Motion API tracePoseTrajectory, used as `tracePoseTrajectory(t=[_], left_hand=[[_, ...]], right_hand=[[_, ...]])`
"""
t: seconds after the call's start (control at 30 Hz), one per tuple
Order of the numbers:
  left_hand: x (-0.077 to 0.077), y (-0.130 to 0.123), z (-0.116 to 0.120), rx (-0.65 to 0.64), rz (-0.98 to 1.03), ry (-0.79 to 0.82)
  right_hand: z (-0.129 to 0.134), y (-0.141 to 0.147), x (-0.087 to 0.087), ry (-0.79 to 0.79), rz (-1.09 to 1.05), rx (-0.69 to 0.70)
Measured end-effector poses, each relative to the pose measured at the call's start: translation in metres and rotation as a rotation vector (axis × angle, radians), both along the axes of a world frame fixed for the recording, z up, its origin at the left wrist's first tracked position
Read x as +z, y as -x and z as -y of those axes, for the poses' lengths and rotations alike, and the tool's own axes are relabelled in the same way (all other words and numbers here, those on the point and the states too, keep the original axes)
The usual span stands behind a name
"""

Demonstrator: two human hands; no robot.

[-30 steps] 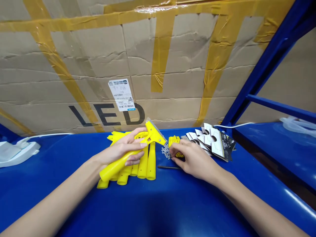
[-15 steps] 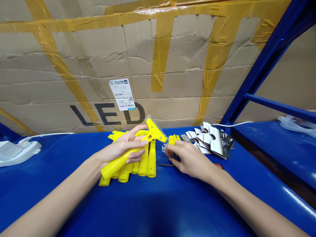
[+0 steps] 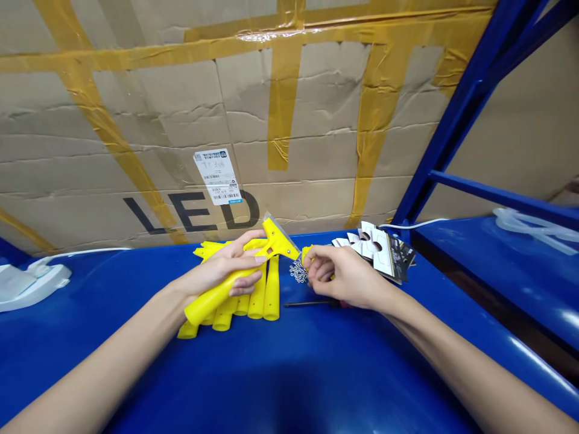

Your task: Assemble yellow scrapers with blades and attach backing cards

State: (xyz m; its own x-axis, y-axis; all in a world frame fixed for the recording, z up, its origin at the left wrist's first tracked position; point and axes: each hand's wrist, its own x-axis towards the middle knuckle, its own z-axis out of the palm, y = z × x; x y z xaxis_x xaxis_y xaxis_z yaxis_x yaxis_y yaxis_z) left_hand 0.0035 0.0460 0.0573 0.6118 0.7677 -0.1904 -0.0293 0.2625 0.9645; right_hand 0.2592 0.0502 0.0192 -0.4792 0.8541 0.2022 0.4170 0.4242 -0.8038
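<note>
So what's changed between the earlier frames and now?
The right hand has shifted slightly up and away from the wearer, uncovering more of the screwdriver and hiding more of the yellow stack. Whether it picked up anything can't be seen. Same as before: left hand gripping the yellow scraper, yellow handles lying below it.

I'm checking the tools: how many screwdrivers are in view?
1. The screwdriver lies on the blue tabletop, nearer the wearer than the small screws, one end partly hidden by the right hand. Any others fully hidden cannot be counted.
</note>
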Motion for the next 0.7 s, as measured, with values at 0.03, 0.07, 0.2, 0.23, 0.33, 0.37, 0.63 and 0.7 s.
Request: tracePoseTrajectory(t=[0.03, 0.07, 0.2, 0.23, 0.33, 0.37, 0.63, 0.7], left_hand=[[0.0, -0.001, 0.0, 0.003, -0.001, -0.001], [0.0, -0.001, 0.001, 0.005, 0.0, -0.002], [-0.004, -0.002, 0.003, -0.011, 0.009, 0.0], [-0.005, -0.002, 0.004, -0.02, 0.006, 0.005], [-0.009, -0.004, 0.006, -0.046, -0.004, 0.015], [-0.01, -0.005, 0.006, -0.057, -0.003, 0.021], [-0.01, -0.013, 0.009, -0.143, 0.038, 0.055], [-0.008, -0.014, 0.011, -0.149, 0.019, 0.037]], right_hand=[[0.0, -0.002, 0.002, 0.056, -0.065, 0.012], [0.0, -0.004, 0.003, 0.099, -0.129, 0.029], [0.001, -0.007, 0.007, 0.141, -0.331, 0.049], [0.001, -0.006, 0.007, 0.11, -0.36, 0.027], [0.001, 0.002, 0.006, -0.065, -0.424, -0.07], [0.001, 0.006, 0.006, -0.122, -0.447, -0.097], [0.004, 0.027, 0.001, -0.268, -0.487, -0.172], [0.006, 0.029, 0.0, -0.308, -0.448, -0.196]])
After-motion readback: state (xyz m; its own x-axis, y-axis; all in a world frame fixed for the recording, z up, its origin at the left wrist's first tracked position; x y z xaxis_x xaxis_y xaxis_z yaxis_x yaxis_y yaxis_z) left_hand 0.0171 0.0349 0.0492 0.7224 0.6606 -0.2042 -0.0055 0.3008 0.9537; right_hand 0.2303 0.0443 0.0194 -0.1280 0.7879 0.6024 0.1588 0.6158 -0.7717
